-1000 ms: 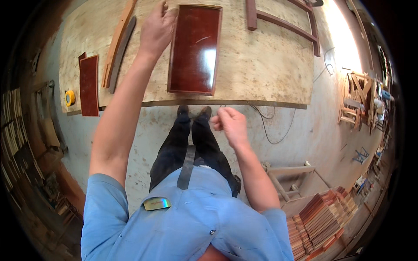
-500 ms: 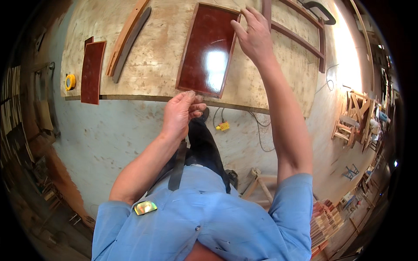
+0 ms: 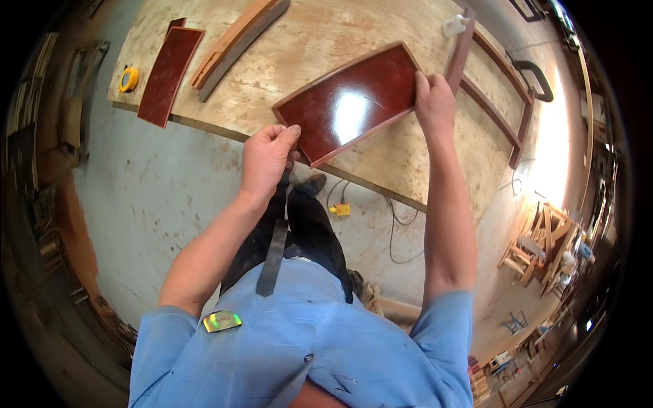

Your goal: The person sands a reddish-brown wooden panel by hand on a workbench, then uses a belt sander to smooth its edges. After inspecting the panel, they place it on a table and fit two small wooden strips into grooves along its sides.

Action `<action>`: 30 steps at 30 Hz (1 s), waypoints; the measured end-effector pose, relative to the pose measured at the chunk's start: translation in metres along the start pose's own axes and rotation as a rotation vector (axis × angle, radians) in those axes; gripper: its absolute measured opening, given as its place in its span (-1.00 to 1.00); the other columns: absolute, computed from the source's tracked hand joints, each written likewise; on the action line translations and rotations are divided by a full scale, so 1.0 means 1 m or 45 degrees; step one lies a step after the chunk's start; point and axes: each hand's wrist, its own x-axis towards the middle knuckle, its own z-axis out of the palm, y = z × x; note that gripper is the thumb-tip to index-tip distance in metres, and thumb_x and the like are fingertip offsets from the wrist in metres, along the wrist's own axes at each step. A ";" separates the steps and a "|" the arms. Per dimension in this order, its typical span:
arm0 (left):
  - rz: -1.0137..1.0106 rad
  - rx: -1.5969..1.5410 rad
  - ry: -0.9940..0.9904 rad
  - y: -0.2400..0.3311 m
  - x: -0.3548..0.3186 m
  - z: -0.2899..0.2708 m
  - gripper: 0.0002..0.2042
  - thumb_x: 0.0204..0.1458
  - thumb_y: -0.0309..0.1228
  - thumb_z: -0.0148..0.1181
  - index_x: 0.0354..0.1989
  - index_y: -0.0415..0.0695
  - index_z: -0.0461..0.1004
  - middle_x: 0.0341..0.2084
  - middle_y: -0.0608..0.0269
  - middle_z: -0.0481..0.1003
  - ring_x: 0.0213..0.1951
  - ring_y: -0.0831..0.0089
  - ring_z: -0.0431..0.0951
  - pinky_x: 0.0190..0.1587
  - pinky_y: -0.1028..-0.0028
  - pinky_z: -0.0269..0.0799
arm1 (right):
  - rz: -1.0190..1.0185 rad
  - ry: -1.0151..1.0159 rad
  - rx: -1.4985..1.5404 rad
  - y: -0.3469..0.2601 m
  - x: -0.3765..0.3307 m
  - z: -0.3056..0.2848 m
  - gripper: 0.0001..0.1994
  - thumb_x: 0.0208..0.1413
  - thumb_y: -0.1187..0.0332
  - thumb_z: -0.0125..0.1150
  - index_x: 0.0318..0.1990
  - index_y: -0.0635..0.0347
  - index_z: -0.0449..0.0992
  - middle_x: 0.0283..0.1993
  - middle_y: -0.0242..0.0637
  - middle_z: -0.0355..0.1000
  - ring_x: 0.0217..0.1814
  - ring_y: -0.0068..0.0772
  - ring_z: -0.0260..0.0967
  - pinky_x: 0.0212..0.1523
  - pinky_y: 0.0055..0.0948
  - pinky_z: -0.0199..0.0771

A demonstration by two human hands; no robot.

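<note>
Pale, stained worktop (image 3: 231,112) above grey floor (image 3: 163,177). Far left, round yellow tape measure (image 3: 128,79); next, plain red panel (image 3: 171,76) jutting past front edge, then two wooden strips (image 3: 231,42) side by side. Left hand (image 3: 265,160) pinching left end of rimmed dark-red panel (image 3: 316,102), aslant over worktop; right hand (image 3: 435,105) gripping right end. Beyond, white container (image 3: 454,26) beside reddish wooden frame (image 3: 491,114).

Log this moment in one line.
left hand: holding red panel by left end | right hand: holding right end | on table: wooden frame, tape measure
</note>
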 end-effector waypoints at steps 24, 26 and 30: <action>0.075 0.043 0.036 -0.008 0.017 -0.006 -0.79 0.11 -0.30 0.22 -0.45 -0.15 0.42 -0.55 0.37 0.47 -0.53 0.65 0.39 -0.47 0.61 0.35 | 0.165 -0.125 0.362 0.006 0.006 0.017 -0.65 0.22 0.07 0.04 -0.06 0.09 0.57 -0.18 -0.13 0.56 -0.09 -0.29 0.51 -0.02 -0.42 0.40; 0.074 0.027 0.032 -0.007 0.017 -0.006 -0.79 0.11 -0.30 0.23 -0.45 -0.15 0.42 -0.55 0.37 0.46 -0.53 0.65 0.39 -0.47 0.62 0.35 | 0.163 -0.136 0.364 0.007 0.007 0.017 -0.65 0.22 0.07 0.03 -0.07 0.09 0.57 -0.18 -0.12 0.56 -0.09 -0.29 0.51 -0.02 -0.42 0.40; 0.091 0.043 0.034 -0.009 0.018 -0.006 -0.80 0.10 -0.31 0.23 -0.46 -0.14 0.41 -0.56 0.37 0.46 -0.55 0.66 0.38 -0.47 0.62 0.35 | 0.151 -0.128 0.353 0.007 0.007 0.018 -0.65 0.23 0.07 0.03 -0.07 0.09 0.57 -0.18 -0.12 0.56 -0.09 -0.30 0.51 -0.02 -0.42 0.40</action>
